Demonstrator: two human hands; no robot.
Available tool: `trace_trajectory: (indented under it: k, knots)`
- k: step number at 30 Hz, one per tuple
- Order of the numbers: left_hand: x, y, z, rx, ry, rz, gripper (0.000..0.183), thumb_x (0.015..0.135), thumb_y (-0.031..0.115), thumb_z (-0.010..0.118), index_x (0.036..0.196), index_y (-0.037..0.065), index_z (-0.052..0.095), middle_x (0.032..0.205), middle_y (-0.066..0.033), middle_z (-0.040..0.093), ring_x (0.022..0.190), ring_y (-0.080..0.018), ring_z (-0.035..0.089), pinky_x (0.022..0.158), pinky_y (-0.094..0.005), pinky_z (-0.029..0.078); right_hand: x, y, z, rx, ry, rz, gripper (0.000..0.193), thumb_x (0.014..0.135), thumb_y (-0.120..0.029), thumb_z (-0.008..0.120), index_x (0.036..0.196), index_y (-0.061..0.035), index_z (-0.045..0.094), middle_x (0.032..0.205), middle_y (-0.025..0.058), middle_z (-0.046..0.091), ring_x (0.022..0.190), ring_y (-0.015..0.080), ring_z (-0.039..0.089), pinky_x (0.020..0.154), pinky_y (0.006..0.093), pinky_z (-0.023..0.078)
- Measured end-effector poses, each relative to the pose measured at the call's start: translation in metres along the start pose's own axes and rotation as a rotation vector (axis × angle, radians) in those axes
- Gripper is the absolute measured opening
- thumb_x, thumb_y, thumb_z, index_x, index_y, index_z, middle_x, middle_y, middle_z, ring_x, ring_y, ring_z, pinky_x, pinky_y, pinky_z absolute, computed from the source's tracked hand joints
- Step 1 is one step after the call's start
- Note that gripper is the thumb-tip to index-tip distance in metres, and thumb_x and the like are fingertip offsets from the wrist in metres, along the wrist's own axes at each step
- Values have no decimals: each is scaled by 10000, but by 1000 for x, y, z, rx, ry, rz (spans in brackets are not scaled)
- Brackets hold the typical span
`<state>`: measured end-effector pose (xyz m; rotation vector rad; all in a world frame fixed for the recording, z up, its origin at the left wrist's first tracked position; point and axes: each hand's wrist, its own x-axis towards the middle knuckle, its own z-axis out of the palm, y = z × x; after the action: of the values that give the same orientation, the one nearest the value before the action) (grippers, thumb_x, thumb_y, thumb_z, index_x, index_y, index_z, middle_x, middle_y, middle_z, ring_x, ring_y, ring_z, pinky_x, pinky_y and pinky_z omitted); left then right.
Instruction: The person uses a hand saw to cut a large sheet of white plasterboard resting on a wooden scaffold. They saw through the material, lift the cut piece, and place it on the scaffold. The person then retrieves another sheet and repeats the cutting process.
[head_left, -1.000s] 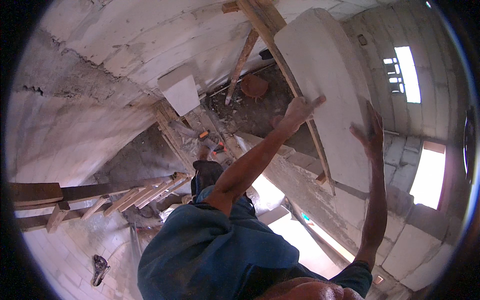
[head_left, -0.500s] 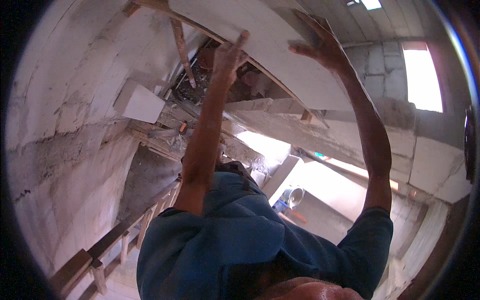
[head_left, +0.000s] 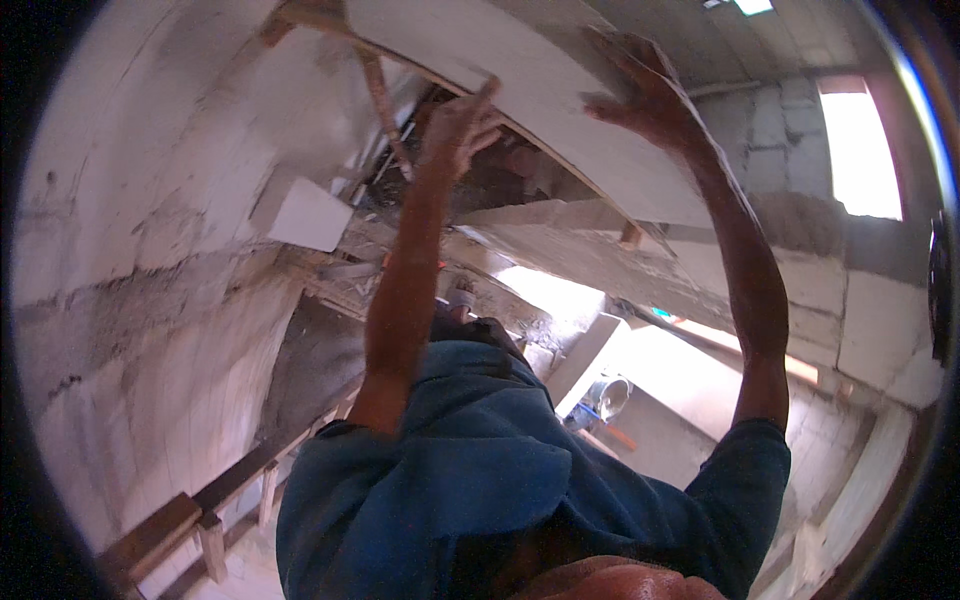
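Observation:
A large pale, flat-faced block or panel (head_left: 560,120) stretches overhead, with a thin wooden strip (head_left: 560,165) along its lower left edge. My left hand (head_left: 458,130) is raised at that edge. Its index finger points up over the pale face, and the other fingers are apart beside the strip, slightly blurred. Higher and to the right, my right hand (head_left: 650,105) has its thumb and fingers spread against or just over the face near the far right edge. Contact of the fingertips cannot be made out for certain. Neither hand shows a tool.
A white block (head_left: 305,212) rests on a ledge by the left wall. A wooden prop (head_left: 385,105) slants below the panel. Lower left runs a wooden railing (head_left: 235,480). Below on the right are a bucket (head_left: 610,395) and a pale beam (head_left: 590,365). A bright window opening (head_left: 862,150) is at right.
My left hand has shifted slightly down, its fingers spreading a little more. My right hand stays spread at the panel. The surroundings have slid slightly rightward in the view.

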<state>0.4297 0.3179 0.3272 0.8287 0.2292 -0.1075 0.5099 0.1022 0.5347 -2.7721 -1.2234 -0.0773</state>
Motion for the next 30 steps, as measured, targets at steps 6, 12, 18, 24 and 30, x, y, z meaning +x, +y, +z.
trace_trajectory:
  k: [6, 12, 18, 24, 30]
  knots:
    - [8, 14, 17, 64, 165, -196, 704, 875, 499, 756, 1286, -42, 570, 1280, -192, 608, 1190, -307, 613, 969, -444, 545, -4, 24, -4, 26, -37, 40, 935, 753, -502, 823, 1549, -295, 379, 1566, 203, 364, 1429, 410, 337, 1192, 510, 284]
    - [70, 104, -107, 644, 713, 914, 506, 1068, 455, 401, 1263, 34, 604, 1222, -147, 656, 1085, -325, 617, 911, -466, 462, -10, 21, -5, 5, -62, 94, 981, 740, -509, 827, 1564, -283, 346, 1578, 220, 327, 1459, 438, 283, 1207, 526, 248]
    - [100, 119, -155, 920, 384, 706, 483, 1056, 396, 433, 1324, 11, 549, 1255, -248, 603, 1199, -376, 560, 1017, -437, 445, -8, 8, -7, -36, -146, 99, 1126, 673, -413, 888, 1590, -210, 266, 1594, 215, 275, 1459, 421, 293, 1195, 517, 281]
    - [78, 133, -128, 1210, 548, 677, 489, 1053, 408, 338, 1308, 90, 608, 1211, -191, 666, 1185, -394, 562, 1046, -486, 400, -70, 34, -25, 45, -179, 193, 1154, 672, -299, 900, 1595, -147, 225, 1544, 197, 330, 1421, 389, 351, 1160, 494, 348]
    - [82, 145, -157, 1191, 378, 518, 381, 1031, 339, 436, 1206, 74, 646, 1143, -199, 667, 1130, -430, 553, 1005, -504, 425, -76, 36, -13, -50, -142, 220, 1093, 724, -316, 867, 1588, -114, 229, 1512, 222, 356, 1387, 418, 359, 1139, 502, 340]
